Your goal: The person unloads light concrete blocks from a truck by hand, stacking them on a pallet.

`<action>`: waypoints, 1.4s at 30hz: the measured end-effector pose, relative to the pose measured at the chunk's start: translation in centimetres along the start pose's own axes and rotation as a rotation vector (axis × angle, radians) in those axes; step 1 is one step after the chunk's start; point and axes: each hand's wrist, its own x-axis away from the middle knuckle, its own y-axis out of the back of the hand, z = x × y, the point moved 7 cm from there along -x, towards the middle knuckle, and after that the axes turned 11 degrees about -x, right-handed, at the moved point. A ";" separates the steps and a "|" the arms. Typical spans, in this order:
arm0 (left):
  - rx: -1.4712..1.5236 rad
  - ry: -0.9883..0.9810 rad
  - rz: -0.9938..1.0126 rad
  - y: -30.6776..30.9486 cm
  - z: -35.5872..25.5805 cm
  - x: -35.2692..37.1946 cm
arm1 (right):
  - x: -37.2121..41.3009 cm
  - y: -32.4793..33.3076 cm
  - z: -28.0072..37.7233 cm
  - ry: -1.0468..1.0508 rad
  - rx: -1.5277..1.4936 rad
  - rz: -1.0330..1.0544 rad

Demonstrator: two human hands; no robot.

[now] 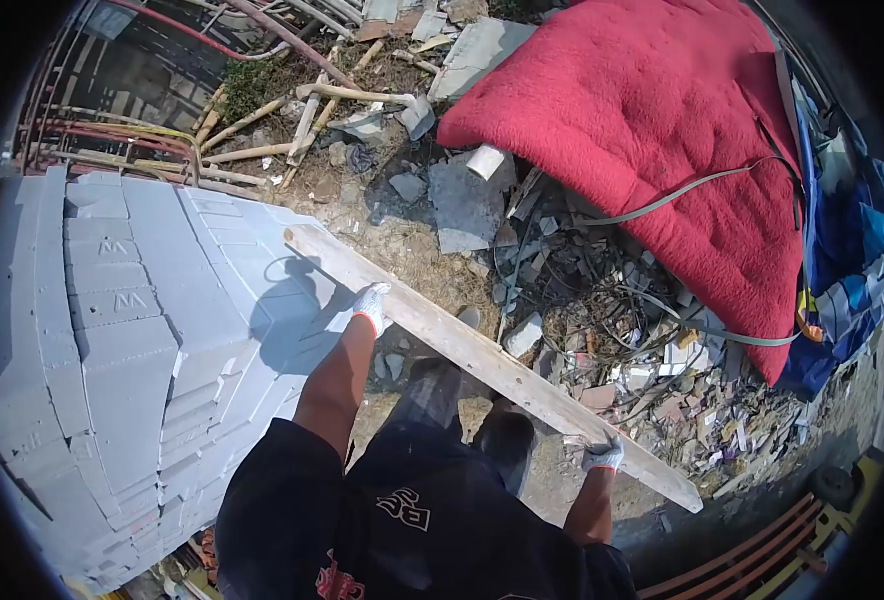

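A long, pale wooden plank point(492, 358) lies slantwise across my front, its far end at the upper left and its near end at the lower right. My left hand point(373, 306), in a white glove with an orange cuff, is closed on the plank's edge in its upper-left part. Toward the lower-right end my right hand point(603, 455), gloved the same way, grips the plank too. The fingers of both hands are partly hidden by the board. Beneath the plank my legs and shoes show in part.
Stacked grey-white blocks point(127, 330) stand at my left. A red quilt point(632, 130) covers a heap at the upper right, beside blue sheeting point(847, 290). Broken rubble point(697, 385) and loose straps lie below it. Poles and metal frames point(112, 140) stand at the upper left.
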 end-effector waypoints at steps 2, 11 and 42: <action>0.009 -0.005 0.010 1.1 -2.8 -2.1 | 0.5 -3.1 -1.4 0.036 -0.041 -0.035; 0.294 -0.263 -0.030 19.6 -16.4 -22.4 | 4.2 -23.6 -19.1 -0.026 0.052 0.185; -1.959 -0.257 1.153 -33.2 28.4 18.2 | 33.9 53.5 -47.4 0.732 -1.063 -0.910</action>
